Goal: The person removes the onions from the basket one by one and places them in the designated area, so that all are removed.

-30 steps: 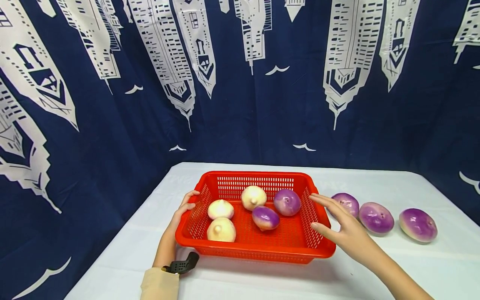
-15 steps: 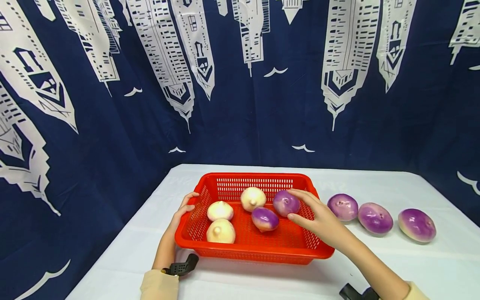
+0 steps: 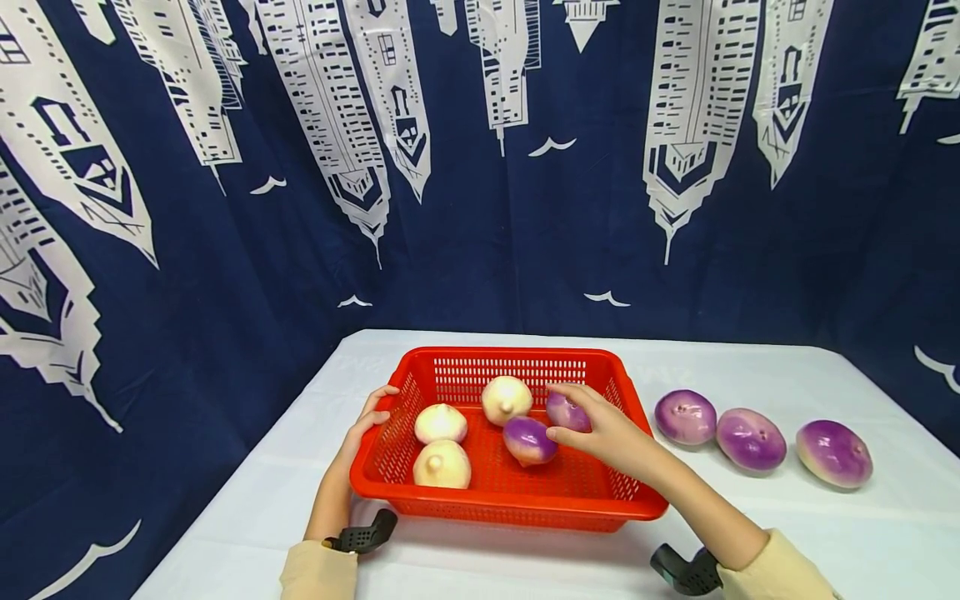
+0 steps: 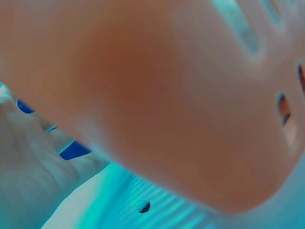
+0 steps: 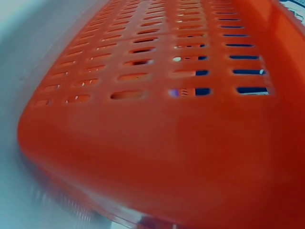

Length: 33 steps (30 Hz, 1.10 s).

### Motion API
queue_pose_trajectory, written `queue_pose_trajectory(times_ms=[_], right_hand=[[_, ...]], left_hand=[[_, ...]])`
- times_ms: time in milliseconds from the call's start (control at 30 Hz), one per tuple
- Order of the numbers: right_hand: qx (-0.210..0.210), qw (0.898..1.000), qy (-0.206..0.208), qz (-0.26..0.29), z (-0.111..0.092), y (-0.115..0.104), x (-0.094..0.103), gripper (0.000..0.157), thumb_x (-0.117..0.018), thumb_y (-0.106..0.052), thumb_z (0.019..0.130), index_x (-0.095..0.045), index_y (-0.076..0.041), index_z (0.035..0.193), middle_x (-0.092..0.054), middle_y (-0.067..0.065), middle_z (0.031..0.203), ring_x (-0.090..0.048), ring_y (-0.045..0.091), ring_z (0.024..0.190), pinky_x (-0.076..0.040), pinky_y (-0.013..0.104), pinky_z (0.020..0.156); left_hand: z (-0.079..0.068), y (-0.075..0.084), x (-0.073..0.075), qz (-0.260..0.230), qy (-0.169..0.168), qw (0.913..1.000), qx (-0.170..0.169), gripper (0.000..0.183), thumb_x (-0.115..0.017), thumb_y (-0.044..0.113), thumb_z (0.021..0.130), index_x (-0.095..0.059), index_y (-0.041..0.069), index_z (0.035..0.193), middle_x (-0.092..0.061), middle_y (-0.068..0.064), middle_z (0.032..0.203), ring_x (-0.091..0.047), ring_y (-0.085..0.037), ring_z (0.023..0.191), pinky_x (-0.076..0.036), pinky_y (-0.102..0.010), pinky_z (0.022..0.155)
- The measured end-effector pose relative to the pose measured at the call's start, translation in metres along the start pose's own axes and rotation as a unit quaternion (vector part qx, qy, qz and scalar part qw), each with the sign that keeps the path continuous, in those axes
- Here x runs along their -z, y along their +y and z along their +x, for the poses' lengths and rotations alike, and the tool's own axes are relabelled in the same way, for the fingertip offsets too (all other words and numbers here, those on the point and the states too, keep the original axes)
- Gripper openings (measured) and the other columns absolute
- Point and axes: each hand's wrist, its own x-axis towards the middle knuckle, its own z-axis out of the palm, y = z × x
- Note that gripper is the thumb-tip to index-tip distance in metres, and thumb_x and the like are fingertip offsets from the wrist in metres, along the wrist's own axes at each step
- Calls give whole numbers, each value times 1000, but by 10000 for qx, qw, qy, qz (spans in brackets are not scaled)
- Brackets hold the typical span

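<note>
In the head view, a red plastic basket (image 3: pixel 517 504) holds several glossy model turnips. Cream-coloured turnips (image 3: pixel 442 464) with nubs lie at its left and back, while a purple turnip (image 3: pixel 528 438) with a cream tip lies near the middle. My left hand (image 3: pixel 362 429) grips the basket's left rim, finger and thumb tips over the edge. Over the right half, my right hand (image 3: pixel 600 425) spreads thumb and fingers about another purple turnip (image 3: pixel 567 410), partly hiding it; the thumb tip overlaps the middle one. In the right wrist view, the basket's slotted wall (image 5: pixel 143 138) hides the hand.
To the right of the basket, three purple turnips lie on the white table (image 3: pixel 847 550): one nearest turnip (image 3: pixel 686 417), a middle turnip (image 3: pixel 751 439) and a far-right turnip (image 3: pixel 834 453). A navy curtain (image 3: pixel 480 233) with white building prints hangs behind.
My right hand has moved left, from beyond the basket's right rim to over the purple turnips inside. The left hand stays on the rim, and the turnips lie where they were.
</note>
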Motion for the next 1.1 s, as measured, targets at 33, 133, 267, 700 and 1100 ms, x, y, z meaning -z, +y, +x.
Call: queue_pose_trajectory(times_ms=[33, 133, 267, 700, 1100], right_hand=[[7, 10000, -18, -49, 1, 0, -1, 62, -65, -34, 80, -43, -8, 132, -43, 17, 134, -42, 36, 122, -41, 50, 94], [-35, 9999, -92, -90, 5, -2, -6, 61, -65, -32, 80, -44, -8, 131, -43, 17, 133, -40, 36, 123, -38, 51, 97], [-62, 9997, -189, -166, 9, -5, -11, 61, -66, -32, 80, -44, -5, 130, -45, 17, 131, -40, 35, 123, -34, 53, 99], [-200, 9962, -556, -646, 17, -6, -20, 63, -66, -34, 79, -45, -2, 129, -47, 17, 129, -46, 32, 119, -38, 49, 97], [-617, 9904, -1005, -725, 24, -13, -28, 70, -68, -33, 76, -43, 2, 130, -46, 20, 130, -46, 34, 118, -39, 51, 96]], left_hand=[[0, 0, 0, -6, -6, 10000, 6, 40, -22, 3, 86, -32, 21, 119, -33, -4, 125, -39, -20, 111, -42, -27, 90], [1, 0, 0, -21, -30, 10000, -8, 40, -21, 3, 86, -33, 22, 119, -34, -4, 124, -39, -20, 111, -43, -27, 89], [2, -2, 1, -21, -122, 9999, -78, 40, -20, 2, 87, -32, 22, 119, -34, -4, 124, -40, -19, 110, -43, -26, 88], [2, -3, 3, -12, -258, 9991, -326, 41, -19, 2, 87, -34, 23, 118, -37, 0, 120, -43, -14, 106, -43, -24, 85], [9, -13, 12, -314, -740, 9923, -942, 45, -18, 0, 88, -41, 26, 116, -43, 6, 118, -48, -7, 101, -44, -21, 83]])
